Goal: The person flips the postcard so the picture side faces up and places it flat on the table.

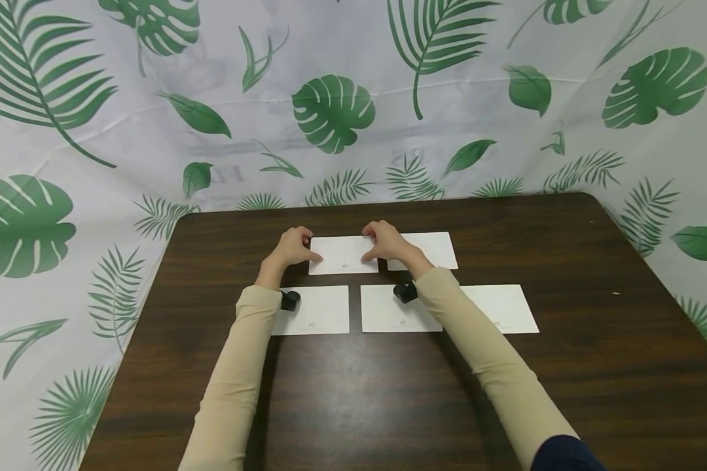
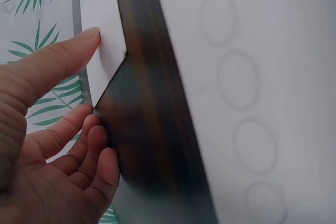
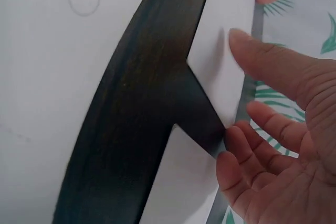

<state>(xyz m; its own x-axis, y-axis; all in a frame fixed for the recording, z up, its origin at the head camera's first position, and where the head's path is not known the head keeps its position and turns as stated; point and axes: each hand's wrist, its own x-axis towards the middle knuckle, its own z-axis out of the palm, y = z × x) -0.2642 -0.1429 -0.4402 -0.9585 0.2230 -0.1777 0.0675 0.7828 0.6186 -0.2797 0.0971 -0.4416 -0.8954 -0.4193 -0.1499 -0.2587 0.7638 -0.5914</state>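
Observation:
A white sheet of paper (image 1: pixel 343 255) with a small mark near its lower edge lies flat in the back row on the brown table. My left hand (image 1: pixel 291 248) holds its left end, thumb on top and curled fingertips at the side edge. At the opposite end, my right hand (image 1: pixel 393 245) grips in the same way, as the right wrist view shows the thumb (image 3: pixel 262 59) over the paper. Just right of it lies another white sheet (image 1: pixel 433 248), partly hidden by the right hand and wrist.
Three more white sheets form the front row: left (image 1: pixel 321 311), middle (image 1: pixel 385 314) and right (image 1: pixel 507 307), partly covered by my forearms. Faint circles (image 2: pixel 239 80) show on the paper under my left wrist. Behind the table (image 1: pixel 353 392) hangs a leaf-print cloth (image 1: pixel 241 144).

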